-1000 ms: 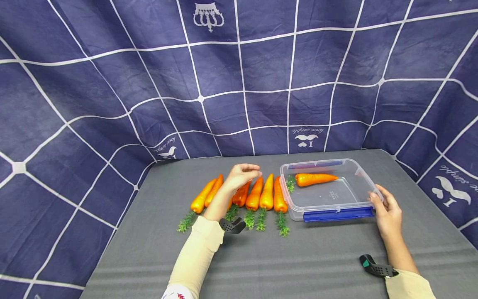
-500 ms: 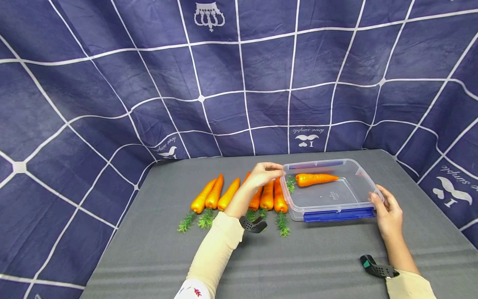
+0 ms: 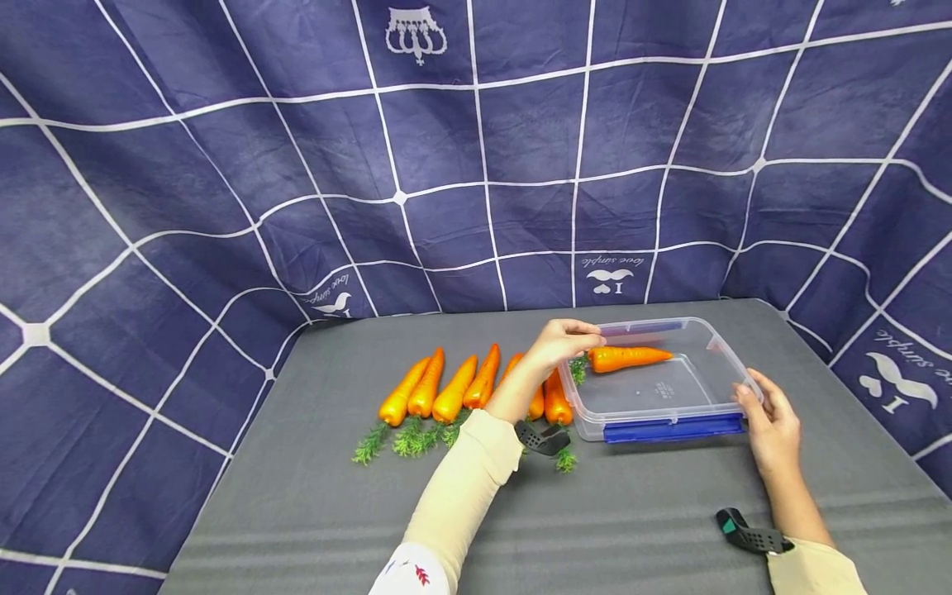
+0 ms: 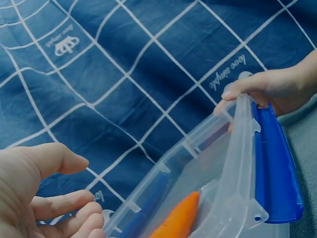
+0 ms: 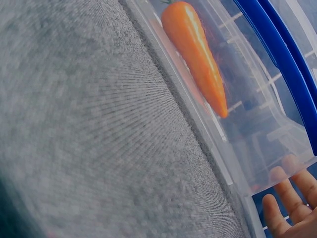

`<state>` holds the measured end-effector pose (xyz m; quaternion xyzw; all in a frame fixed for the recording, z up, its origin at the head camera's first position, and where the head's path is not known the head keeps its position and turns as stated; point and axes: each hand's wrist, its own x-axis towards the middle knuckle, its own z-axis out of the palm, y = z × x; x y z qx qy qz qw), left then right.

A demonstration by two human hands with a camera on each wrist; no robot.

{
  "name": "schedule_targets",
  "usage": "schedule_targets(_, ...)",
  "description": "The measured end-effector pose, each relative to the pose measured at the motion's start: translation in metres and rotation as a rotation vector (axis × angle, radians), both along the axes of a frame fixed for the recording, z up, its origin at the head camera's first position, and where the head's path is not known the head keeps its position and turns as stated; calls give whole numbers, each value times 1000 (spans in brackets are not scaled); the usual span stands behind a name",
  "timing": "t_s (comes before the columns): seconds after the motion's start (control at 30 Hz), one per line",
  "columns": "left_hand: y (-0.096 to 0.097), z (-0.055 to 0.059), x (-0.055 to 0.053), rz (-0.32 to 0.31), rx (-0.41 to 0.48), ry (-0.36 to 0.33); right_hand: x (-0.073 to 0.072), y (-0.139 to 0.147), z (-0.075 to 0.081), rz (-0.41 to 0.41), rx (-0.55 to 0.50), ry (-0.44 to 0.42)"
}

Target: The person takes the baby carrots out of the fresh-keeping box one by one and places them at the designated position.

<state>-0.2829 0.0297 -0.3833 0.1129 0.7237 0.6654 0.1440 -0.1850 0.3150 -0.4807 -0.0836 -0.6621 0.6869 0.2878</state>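
Observation:
A clear plastic food container (image 3: 673, 413) with blue side clips sits on the grey table. One carrot (image 3: 628, 358) with a green top lies inside, along its far side. At the container's near-left rim hovers my left hand (image 3: 559, 347), its fingers loosely bent and nothing between thumb and fingertips in the left wrist view. My right hand (image 3: 775, 426) holds the container's right edge, thumb at the rim and fingers along the outer wall. Several carrots (image 3: 451, 401) with leafy tops lie in a row left of the container, some partly hidden behind my left forearm.
A blue cloth with white grid lines (image 3: 446, 223) hangs behind and at both sides of the grey table (image 3: 297, 512). Black wrist bands with camera mounts (image 3: 751, 533) sit on both arms.
My left hand has moved right, from above the row of carrots to the container's left end. The right hand, the container and the carrot in it have stayed put.

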Motion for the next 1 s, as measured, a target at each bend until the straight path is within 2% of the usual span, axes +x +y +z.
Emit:
schedule_targets(0.13, 10, -3, -4, 5, -58, 14, 0, -1, 0, 4, -9, -4)
schedule_targets(0.4, 35, -7, -4, 6, -297, 166, -1, 1, -1, -7, -14, -7)
schedule_targets(0.53, 47, -12, -6, 35, -460, 217, -1, 3, -2, 10, -13, 9)
schedule_targets(0.77, 62, -22, -13, 84, -828, 389, -2, 1, -2, 10, -14, 4)
schedule_targets(0.87, 65, -27, -17, 96, -974, 442, -2, 0, -1, -4, -7, -14)
schedule_targets(1.0, 69, -33, -19, 88, -1112, 463, -1, 0, 0, -13, 11, -16)
